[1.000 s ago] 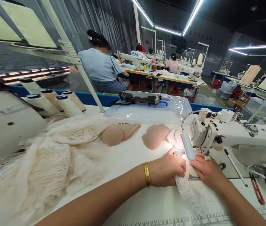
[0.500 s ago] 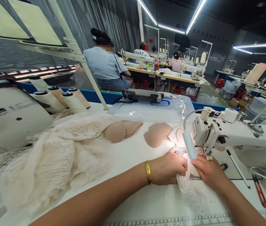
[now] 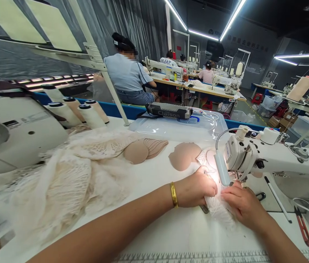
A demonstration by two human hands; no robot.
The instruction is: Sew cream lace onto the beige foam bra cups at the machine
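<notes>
At the sewing machine [image 3: 242, 155], my left hand [image 3: 197, 188] is closed on a piece of white lace fabric [image 3: 220, 211] just left of the needle area. My right hand [image 3: 243, 201] has its bent fingers pinched at the right edge of the same lace. The lace hangs between both hands toward me. A small lamp [image 3: 222, 170] on a bendy neck lights the spot and hides part of it; the needle and presser foot are mostly covered. Beyond my left hand lie beige foam cups [image 3: 184, 156] and a lace-edged piece [image 3: 202, 157].
Cream lace [image 3: 61, 182] is heaped at left, beside stacked beige cups [image 3: 136, 152]. Thread cones [image 3: 90, 116] stand behind. At right lie a pen [image 3: 277, 199] and red thread snips [image 3: 304, 226]. A ruler tape [image 3: 187, 256] runs along the front edge. A co-worker [image 3: 128, 75] sits ahead.
My right hand has drawn slightly down and toward me, away from the needle area. The lace has bunched between my hands. The view has shifted a little.
</notes>
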